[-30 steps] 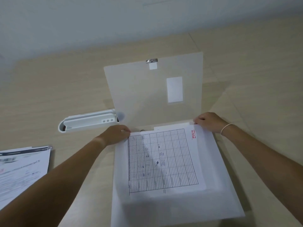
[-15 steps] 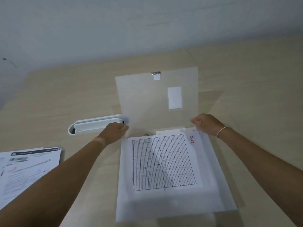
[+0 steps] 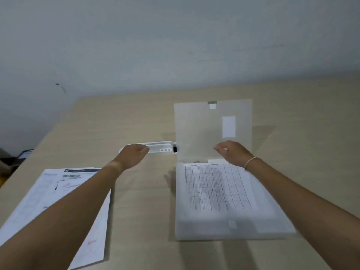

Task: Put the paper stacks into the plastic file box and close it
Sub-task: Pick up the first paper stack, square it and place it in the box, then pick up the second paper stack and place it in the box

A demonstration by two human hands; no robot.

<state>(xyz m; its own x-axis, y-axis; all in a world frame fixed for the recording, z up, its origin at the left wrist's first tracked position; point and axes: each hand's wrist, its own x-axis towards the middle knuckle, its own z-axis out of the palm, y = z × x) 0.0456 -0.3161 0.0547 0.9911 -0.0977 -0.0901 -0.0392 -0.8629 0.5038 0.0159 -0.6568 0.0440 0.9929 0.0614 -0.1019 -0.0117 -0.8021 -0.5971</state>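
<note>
Translucent plastic makes up the file box (image 3: pixel 229 228), which lies open on the pale wood counter (image 3: pixel 140 211) toward four o'clock of the view, its lid (image 3: pixel 200 129) standing upright at the far edge. A gridded paper stack (image 3: pixel 218 188) rests flat inside the tray. The right hand (image 3: pixel 232 152) hovers at the tray's twelve o'clock edge, its grip loosely apart and holding nothing. The left hand (image 3: pixel 133 155) hangs over the counter at the box's ten o'clock, fingers curled but empty, partly covering a white device (image 3: pixel 161 147). A second paper stack (image 3: pixel 58 193) lies at eight o'clock, under the left forearm.
</note>
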